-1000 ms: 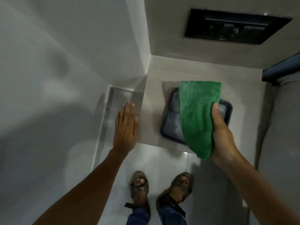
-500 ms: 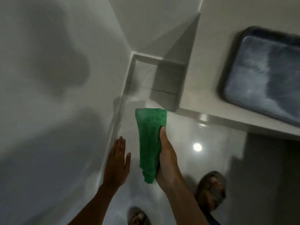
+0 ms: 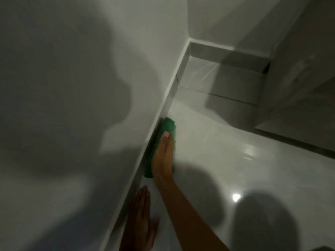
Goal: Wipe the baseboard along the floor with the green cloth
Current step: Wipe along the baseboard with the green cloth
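My right hand lies flat on the green cloth and presses it against the grey baseboard, which runs along the foot of the left wall toward the far corner. The cloth is folded lengthwise; its far end sticks out past my fingertips and its near end shows below my wrist. My left hand rests low beside the same baseboard, closer to me, fingers straight and together, holding nothing.
The glossy white floor reflects a ceiling light. A cabinet side with a dark plinth rises at the right. The white wall fills the left. A second baseboard closes the far corner.
The view dropped close to the floor. My right hand carried the cloth from mid-air down onto the baseboard. My left hand lowered beside the wall's foot.
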